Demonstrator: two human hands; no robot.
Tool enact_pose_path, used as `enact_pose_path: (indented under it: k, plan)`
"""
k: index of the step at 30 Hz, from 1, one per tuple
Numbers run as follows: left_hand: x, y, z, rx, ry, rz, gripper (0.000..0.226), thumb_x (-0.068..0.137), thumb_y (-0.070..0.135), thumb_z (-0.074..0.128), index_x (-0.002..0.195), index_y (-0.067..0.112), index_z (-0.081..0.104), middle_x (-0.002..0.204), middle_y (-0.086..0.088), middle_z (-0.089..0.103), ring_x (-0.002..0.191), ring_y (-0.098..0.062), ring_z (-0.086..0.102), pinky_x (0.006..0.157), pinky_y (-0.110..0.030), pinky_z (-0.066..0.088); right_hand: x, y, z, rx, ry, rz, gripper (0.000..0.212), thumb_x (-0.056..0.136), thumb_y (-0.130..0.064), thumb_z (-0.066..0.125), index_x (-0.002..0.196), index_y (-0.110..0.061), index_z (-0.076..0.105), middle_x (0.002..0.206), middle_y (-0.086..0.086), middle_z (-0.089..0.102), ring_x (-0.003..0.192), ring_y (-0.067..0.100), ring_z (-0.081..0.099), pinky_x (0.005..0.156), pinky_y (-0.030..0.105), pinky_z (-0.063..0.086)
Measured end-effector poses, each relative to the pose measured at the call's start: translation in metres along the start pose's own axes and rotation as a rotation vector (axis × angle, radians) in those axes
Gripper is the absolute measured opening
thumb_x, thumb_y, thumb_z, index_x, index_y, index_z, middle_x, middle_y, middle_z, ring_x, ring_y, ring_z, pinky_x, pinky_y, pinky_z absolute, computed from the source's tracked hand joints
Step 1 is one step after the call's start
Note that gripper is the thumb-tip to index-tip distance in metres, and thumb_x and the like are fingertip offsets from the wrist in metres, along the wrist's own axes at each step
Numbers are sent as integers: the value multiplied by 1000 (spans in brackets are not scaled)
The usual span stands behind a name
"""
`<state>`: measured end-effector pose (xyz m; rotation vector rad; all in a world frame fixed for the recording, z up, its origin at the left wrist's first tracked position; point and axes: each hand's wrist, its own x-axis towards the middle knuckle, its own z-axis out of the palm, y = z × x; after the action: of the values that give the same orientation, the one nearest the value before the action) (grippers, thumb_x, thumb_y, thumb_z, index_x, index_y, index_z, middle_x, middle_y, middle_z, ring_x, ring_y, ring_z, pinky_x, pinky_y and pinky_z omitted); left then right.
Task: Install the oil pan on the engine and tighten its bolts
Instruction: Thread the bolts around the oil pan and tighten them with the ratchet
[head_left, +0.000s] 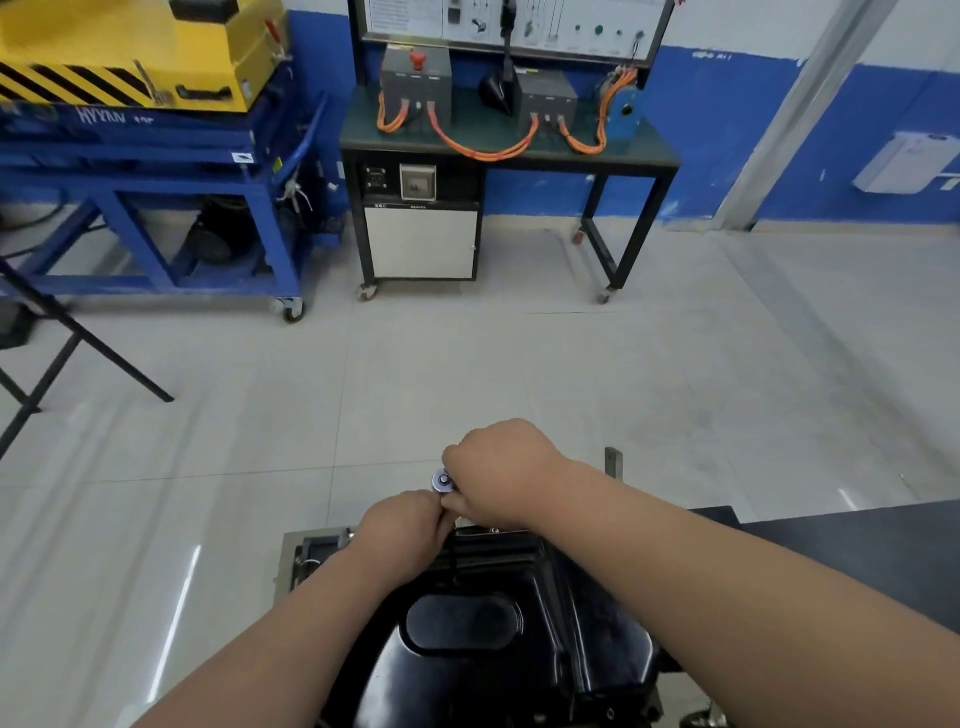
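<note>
A glossy black oil pan lies on the engine at the bottom centre, its ribbed far end under my hands. My right hand is closed around the handle of a silver ratchet wrench, whose round head shows just left of my knuckles above the pan's far edge. My left hand is closed just below the head, fingers pinched at the part under it; the socket and the bolt are hidden by both hands. A small bolt head shows on the pan's far flange.
The engine sits on a grey stand plate. A dark table top is at the right. Across the tiled floor stand a blue wheeled frame with a yellow machine, a black folding stand and a trainer bench with orange cables.
</note>
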<state>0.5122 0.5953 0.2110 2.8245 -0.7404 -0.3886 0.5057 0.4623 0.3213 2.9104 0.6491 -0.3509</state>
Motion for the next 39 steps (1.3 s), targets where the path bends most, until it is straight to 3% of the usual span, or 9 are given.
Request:
enact_pose_path:
  k: [4,10,13,17,24,26,30,36,39]
  plan:
    - [7,10,-5,152,-41,-43,26,93,18,34,103,14,58,105,-5,64,95,-26,61,74,-33,47,3,-8,-2,-79,-75,82,38,94,-35,41,59,-18,43,61,-2,42,52,19,43,48,23,26]
    - [15,15,-8,310,-74,97,35,98,23,24,112,9,54,102,-13,63,92,-31,60,59,-31,37,1,11,-10,-128,-28,-138,19,91,-16,49,105,-17,62,103,4,57,99,25,52,76,35,40]
    - [14,17,-13,184,-64,-46,41,96,35,25,96,14,61,97,-9,66,89,-28,63,62,-29,38,-1,10,-10,-139,-31,-109,16,91,-24,48,89,-21,63,88,1,59,88,23,57,72,32,36]
    - [15,23,-22,38,-111,-162,25,85,20,36,82,19,60,96,-6,68,87,-27,63,66,-26,40,0,0,-5,-62,-122,76,42,94,-44,34,82,-20,66,62,-1,42,66,24,54,52,25,29]
    - [17,22,-18,112,-105,-1,36,94,37,30,93,15,59,97,-9,66,88,-27,61,63,-28,38,0,18,-15,-289,-76,-184,20,89,-15,50,106,-19,60,106,2,54,101,23,50,75,36,37]
    - [15,21,-19,74,-82,-45,39,93,42,30,89,17,60,94,-6,66,83,-26,60,62,-28,38,-1,12,-14,-289,-72,-166,12,90,-23,49,90,-21,61,96,1,58,90,22,54,70,33,35]
    - [15,18,-25,47,-78,-89,17,84,24,37,71,22,48,91,-5,66,70,-23,50,60,-26,37,-1,3,-5,-161,-164,-23,37,91,-44,41,63,-21,49,63,-1,46,58,20,47,54,26,34]
    - [16,19,-27,130,-79,55,35,91,43,37,87,18,61,90,-6,66,84,-26,61,59,-26,35,-1,15,-9,-166,-102,-175,17,90,-21,51,102,-15,61,101,4,55,96,24,53,69,35,42]
    - [18,16,-31,93,-90,-2,27,87,39,41,78,19,57,88,-4,65,85,-26,62,59,-25,36,-3,12,-4,-66,-131,-49,29,88,-42,48,76,-17,58,72,1,51,74,26,58,54,28,37]
